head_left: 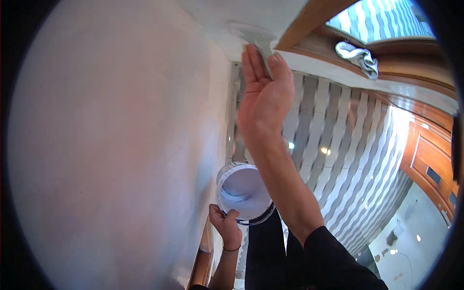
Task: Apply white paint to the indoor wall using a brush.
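Note:
My right hand (266, 96) is raised to the pale wall (208, 19) beside the wooden window frame. Its fingers close around a putty knife (263, 46), whose greyish blade lies against a damp-looking smear on the wall; the palm covers most of the handle. Lower down, my left hand (226, 224) grips the rim of a white bucket (223, 181). The bucket is tilted so its mouth shows, with smooth white paste (244, 191) inside and smears around the edge. My right forearm crosses in front of the bucket's right side.
A large pale wall (121, 145) fills the left side. At the upper right is a wooden window frame (309, 24) with a crumpled whitish cloth (360, 59) on its ledge. Below lies a wavy-striped tiled floor (338, 145). A wooden door (430, 164) stands at the far right.

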### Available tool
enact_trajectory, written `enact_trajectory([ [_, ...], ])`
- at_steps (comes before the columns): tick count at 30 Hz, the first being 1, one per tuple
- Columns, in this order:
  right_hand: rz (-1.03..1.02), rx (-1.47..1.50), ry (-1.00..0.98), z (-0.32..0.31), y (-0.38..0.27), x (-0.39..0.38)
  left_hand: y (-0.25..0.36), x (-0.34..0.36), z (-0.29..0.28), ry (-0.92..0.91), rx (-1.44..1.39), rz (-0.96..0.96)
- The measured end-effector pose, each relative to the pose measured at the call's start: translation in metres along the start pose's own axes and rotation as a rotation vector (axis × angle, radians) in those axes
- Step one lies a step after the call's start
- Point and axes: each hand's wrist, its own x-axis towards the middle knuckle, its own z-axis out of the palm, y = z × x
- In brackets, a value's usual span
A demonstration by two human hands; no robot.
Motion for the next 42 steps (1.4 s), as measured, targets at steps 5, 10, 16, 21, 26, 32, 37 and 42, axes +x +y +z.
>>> enact_trajectory([
  [5, 0.008, -0.016, -0.222, 0.005, -0.033, -0.064, 0.005, -0.002, -0.007, 0.003, 0.012, 0.003],
  [10, 0.200, -0.141, 0.067, -0.032, -0.008, -0.045, 0.003, 0.000, -0.006, 0.020, 0.008, 0.024],
  [16, 0.158, -0.204, 0.294, -0.074, 0.050, 0.051, -0.001, 0.002, -0.002, -0.008, 0.025, 0.031],
  [21, 0.087, -0.074, 0.273, -0.038, 0.059, 0.074, 0.000, 0.001, -0.008, 0.006, 0.032, 0.035],
  [26, 0.001, -0.068, 0.115, -0.011, 0.037, 0.017, -0.002, 0.002, -0.009, 0.024, 0.032, 0.034],
  [32, -0.040, 0.003, -0.096, 0.026, -0.006, -0.041, -0.005, 0.003, -0.011, 0.030, 0.014, 0.042],
  [37, -0.057, 0.040, -0.273, 0.046, -0.036, -0.082, -0.009, 0.001, -0.011, 0.033, 0.028, 0.074],
  [42, -0.371, 0.041, -0.599, 0.059, -0.047, -0.097, -0.017, -0.003, -0.011, 0.051, 0.009, 0.104],
])
